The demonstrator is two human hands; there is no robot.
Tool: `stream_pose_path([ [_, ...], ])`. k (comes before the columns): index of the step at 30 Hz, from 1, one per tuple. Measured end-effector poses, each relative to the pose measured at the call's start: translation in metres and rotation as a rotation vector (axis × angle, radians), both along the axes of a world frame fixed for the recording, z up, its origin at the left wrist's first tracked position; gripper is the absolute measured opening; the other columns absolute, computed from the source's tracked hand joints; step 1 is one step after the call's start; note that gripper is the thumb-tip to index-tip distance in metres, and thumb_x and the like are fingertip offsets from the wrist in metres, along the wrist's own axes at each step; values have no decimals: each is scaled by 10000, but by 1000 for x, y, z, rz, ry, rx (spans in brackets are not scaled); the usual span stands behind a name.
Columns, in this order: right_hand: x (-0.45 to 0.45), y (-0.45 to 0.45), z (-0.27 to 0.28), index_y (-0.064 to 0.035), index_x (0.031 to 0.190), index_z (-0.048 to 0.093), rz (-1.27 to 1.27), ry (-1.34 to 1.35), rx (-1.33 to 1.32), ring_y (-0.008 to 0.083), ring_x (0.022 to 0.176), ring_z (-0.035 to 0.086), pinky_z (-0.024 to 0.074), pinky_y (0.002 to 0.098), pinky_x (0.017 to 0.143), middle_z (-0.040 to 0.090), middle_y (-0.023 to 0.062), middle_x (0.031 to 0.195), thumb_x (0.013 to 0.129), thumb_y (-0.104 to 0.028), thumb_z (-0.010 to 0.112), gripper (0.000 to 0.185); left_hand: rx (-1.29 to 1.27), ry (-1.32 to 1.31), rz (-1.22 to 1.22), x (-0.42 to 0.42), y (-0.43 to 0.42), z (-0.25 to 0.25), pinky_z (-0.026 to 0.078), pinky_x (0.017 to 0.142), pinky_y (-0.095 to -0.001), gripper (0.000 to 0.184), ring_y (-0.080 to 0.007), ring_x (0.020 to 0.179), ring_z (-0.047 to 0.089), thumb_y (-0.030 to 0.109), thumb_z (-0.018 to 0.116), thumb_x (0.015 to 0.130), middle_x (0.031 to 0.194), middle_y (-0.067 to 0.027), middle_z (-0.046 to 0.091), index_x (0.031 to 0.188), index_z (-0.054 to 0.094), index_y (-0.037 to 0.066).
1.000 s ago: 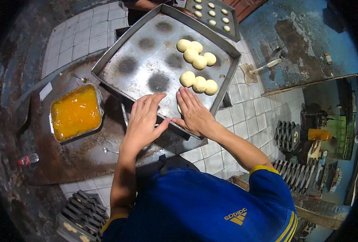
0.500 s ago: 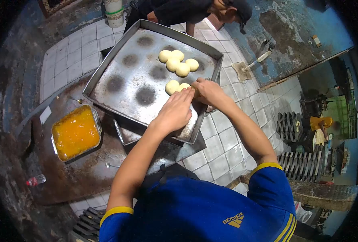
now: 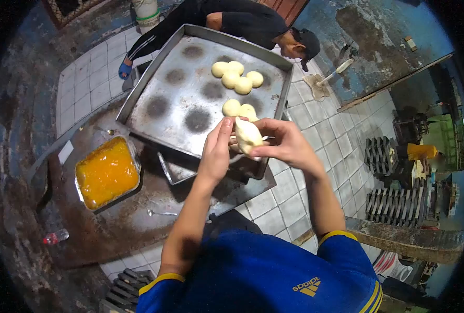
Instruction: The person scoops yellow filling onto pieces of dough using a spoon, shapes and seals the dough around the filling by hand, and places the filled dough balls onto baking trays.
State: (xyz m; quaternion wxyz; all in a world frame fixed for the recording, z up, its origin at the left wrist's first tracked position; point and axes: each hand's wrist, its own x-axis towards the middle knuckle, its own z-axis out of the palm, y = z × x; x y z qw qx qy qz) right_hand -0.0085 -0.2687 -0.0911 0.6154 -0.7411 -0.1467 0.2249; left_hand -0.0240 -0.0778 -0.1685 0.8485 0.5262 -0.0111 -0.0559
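A pale piece of dough [image 3: 249,137], stretched and with a pointed upper end, is held up between both hands over the tray's near right side. My right hand [image 3: 289,143] grips its right edge between thumb and fingers. On the other side, my left hand [image 3: 218,151] holds it with the thumb upright and the fingers partly hidden behind it. Just beyond the hands, a round dough ball [image 3: 231,108] sits on the metal tray [image 3: 153,135] beside another one that is partly covered. Farther up the tray lies a cluster of several dough balls [image 3: 230,79].
Left of the tray, a rectangular pan of orange filling [image 3: 106,175] stands on the worn table [image 3: 153,235] with a spoon [image 3: 161,213] and a plastic bottle [image 3: 56,237]. Another tray [image 3: 177,169] is underneath. A person in dark clothes [image 3: 247,23] bends beyond the tray; another in yellow [image 3: 421,152] is far right.
Both hands have lifted from the tray surface, and the dough between them now shows. The person beyond the tray has leaned farther to the side, with one leg and foot now visible.
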Motion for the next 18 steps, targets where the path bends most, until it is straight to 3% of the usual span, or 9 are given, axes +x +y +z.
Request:
stream_pose_path([
  [2, -15, 39, -17, 51, 1160, 744, -114, -200, -165, 118, 991, 727, 612, 297, 850, 775, 73, 1098, 855, -17, 870, 337, 157, -76, 182, -20, 10, 12, 473, 779, -294, 480, -102, 852, 554, 381, 418, 1172, 906, -34, 640, 996, 636, -8],
  [3, -21, 57, -27, 51, 1117, 750, -152, -218, -124, 112, 945, 721, 607, 290, 822, 774, 62, 1050, 854, -25, 866, 297, 199, -100, 293, -20, 16, 10, 460, 692, -299, 506, -94, 767, 541, 392, 421, 1172, 812, -23, 613, 924, 620, -1],
  [6, -33, 107, -33, 34, 1131, 723, -92, -362, -138, 103, 926, 703, 586, 271, 826, 747, 35, 988, 867, -23, 847, 298, 250, -117, 502, -30, 58, 9, 431, 606, -302, 554, -79, 672, 495, 411, 446, 1167, 681, -4, 550, 827, 599, 1],
  [9, -47, 162, -38, 19, 1091, 710, -46, -437, 236, 145, 812, 701, 566, 295, 778, 751, 69, 912, 838, -114, 863, 324, 280, -101, 645, -47, 102, 9, 429, 611, -293, 553, -73, 683, 507, 405, 453, 1167, 694, -4, 571, 814, 601, 5],
  [11, -59, 200, -43, 17, 1066, 679, -172, -293, 204, 113, 817, 669, 543, 274, 750, 734, 54, 883, 866, -156, 871, 326, 233, -62, 652, -59, 127, 11, 432, 616, -293, 587, -71, 684, 518, 442, 450, 1162, 709, 6, 590, 792, 603, 12],
  [13, -69, 239, -38, 19, 1003, 693, -271, -312, 200, 78, 819, 658, 535, 264, 738, 750, 60, 872, 905, -180, 865, 281, 115, -191, 680, -70, 151, 14, 426, 635, -279, 624, -70, 721, 533, 517, 450, 1146, 759, 11, 615, 811, 612, 17],
  [14, -70, 254, -40, 21, 1001, 699, -265, -297, 238, 79, 818, 664, 537, 262, 737, 756, 62, 883, 917, -164, 852, 254, 63, -70, 699, -78, 161, 18, 410, 658, -261, 650, -64, 763, 526, 590, 450, 1123, 797, 17, 594, 825, 597, 32],
  [17, -76, 292, -44, 28, 1007, 713, -226, -115, 425, 83, 825, 680, 543, 253, 743, 765, 65, 901, 960, -137, 810, 197, -441, -154, 392, -98, 210, 13, 379, 670, -231, 600, -45, 778, 481, 617, 452, 1112, 797, 43, 512, 841, 559, 92],
  [18, -77, 304, -42, 37, 1008, 727, -178, -122, 499, 77, 817, 680, 543, 244, 730, 769, 60, 903, 991, -140, 779, 186, -321, -173, 426, -106, 226, 12, 378, 664, -230, 572, -41, 773, 481, 598, 469, 1114, 808, 46, 527, 862, 573, 95],
])
